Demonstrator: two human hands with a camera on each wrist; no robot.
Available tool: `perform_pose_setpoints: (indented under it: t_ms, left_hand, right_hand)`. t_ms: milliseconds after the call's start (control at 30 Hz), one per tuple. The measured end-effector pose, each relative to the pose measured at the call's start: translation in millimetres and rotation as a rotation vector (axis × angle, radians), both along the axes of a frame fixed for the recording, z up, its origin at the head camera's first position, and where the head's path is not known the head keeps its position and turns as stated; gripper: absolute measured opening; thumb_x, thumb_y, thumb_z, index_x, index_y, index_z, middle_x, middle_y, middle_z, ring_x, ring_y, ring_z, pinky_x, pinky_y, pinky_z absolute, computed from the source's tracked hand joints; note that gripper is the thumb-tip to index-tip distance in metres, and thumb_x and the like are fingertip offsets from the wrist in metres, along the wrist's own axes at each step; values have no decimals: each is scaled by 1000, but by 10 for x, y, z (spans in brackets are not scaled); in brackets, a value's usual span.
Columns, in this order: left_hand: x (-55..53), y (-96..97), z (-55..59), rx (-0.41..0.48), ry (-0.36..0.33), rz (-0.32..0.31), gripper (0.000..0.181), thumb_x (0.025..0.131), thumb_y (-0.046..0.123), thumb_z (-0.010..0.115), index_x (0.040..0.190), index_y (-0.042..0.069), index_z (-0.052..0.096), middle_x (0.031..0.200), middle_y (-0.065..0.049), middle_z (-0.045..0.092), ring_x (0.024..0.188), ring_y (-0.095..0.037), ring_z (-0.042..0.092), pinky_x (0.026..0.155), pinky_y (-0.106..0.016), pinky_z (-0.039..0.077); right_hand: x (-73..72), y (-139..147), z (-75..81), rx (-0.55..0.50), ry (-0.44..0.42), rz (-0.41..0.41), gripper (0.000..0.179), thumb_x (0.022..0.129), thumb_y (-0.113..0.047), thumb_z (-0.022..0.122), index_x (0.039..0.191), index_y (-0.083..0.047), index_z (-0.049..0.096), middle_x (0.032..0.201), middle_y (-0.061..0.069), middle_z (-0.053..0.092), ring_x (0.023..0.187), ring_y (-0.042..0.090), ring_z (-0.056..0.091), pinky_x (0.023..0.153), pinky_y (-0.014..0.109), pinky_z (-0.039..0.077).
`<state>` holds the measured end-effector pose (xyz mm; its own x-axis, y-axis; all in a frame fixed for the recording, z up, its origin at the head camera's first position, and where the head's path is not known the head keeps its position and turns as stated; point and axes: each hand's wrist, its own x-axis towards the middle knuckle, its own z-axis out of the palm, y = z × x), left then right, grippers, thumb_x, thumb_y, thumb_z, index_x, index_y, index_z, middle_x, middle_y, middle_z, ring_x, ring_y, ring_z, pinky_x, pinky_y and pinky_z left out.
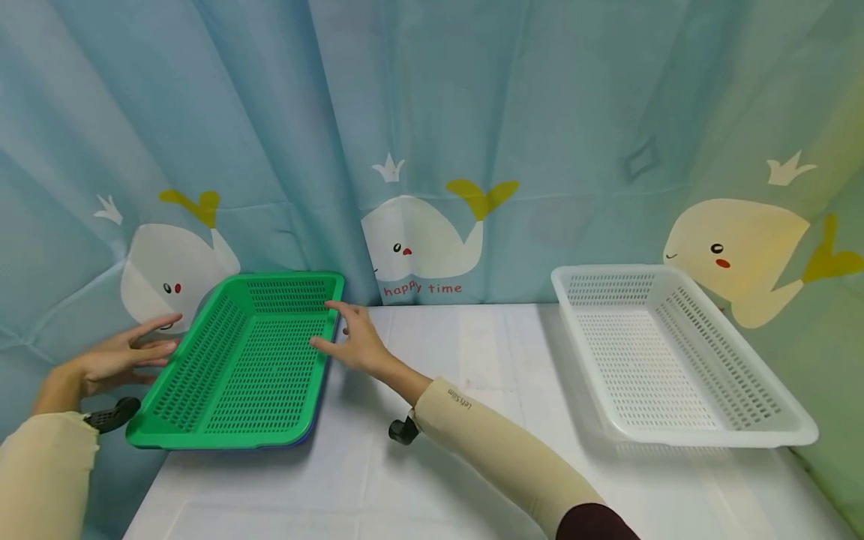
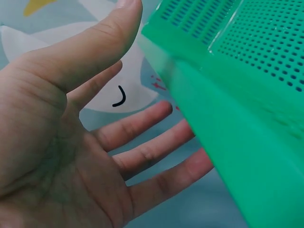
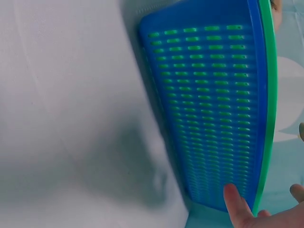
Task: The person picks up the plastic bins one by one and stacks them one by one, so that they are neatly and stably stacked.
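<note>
On the left of the table stands a green plastic basket (image 1: 266,375), nested in a blue basket (image 3: 209,14) whose slotted side shows in the right wrist view. My left hand (image 1: 121,360) is beside the basket's left rim with fingers spread and the thumb apart; in the left wrist view some fingertips (image 2: 197,164) reach the outer side of the green rim, and contact cannot be told. By the right rim is my right hand (image 1: 358,341), its thumb and index finger parted. One of its fingers (image 3: 232,199) lies in front of the blue side wall.
A white perforated basket (image 1: 675,431) stands at the right of the white-covered table (image 1: 466,420). Behind the table hangs a blue curtain (image 1: 418,90) printed with whales. The table's back edge meets the curtain.
</note>
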<state>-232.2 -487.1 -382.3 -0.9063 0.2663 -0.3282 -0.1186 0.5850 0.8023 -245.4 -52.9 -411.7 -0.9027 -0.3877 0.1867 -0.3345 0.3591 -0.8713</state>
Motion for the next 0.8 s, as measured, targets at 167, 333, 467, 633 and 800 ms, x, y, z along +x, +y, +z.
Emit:
perform_pose_setpoints:
  t_ms: [167, 333, 467, 633, 800]
  left_hand:
    - [23, 26, 6, -4, -17, -13, 79, 110, 31, 51, 167, 25, -3, 163, -38, 5, 139, -65, 26, 96, -62, 53]
    - [46, 35, 13, -17, -18, -3, 78, 109, 32, 53, 167, 24, 1, 163, -36, 8, 140, -64, 27, 98, -58, 54]
    - [42, 32, -8, -13, -7, -6, 76, 109, 31, 54, 167, 28, 5, 162, -38, 10, 140, -63, 28, 97, -55, 55]
    - [32, 10, -28, -11, 6, -17, 74, 109, 28, 55, 167, 29, 10, 159, -37, 19, 130, -29, 54, 97, -53, 55]
    - [46, -4, -26, 1, 5, -28, 74, 108, 25, 56, 167, 24, 12, 158, -34, 22, 110, 4, 58, 99, -56, 54]
  right_hand:
    - [24, -23, -44, -27, -35, 2, 76, 96, -34, 75, 160, -20, 37, 155, 21, 34, 120, 39, 61, 93, 35, 58]
    - [38, -45, -80, -70, -77, 2, 78, 95, -32, 76, 161, -20, 35, 158, 19, 32, 108, 31, 67, 81, 26, 58]
    - [56, -59, -85, -134, -142, 27, 81, 95, -27, 77, 162, -17, 32, 162, 16, 31, 89, 31, 72, 68, 23, 58]
    - [71, -61, -91, -195, -213, 45, 82, 96, -22, 76, 163, -15, 29, 159, 17, 36, 81, 36, 74, 67, 25, 59]
    - [82, -56, -110, -190, -245, 23, 81, 95, -19, 77, 162, -12, 32, 151, 15, 45, 77, 30, 75, 80, 28, 60]
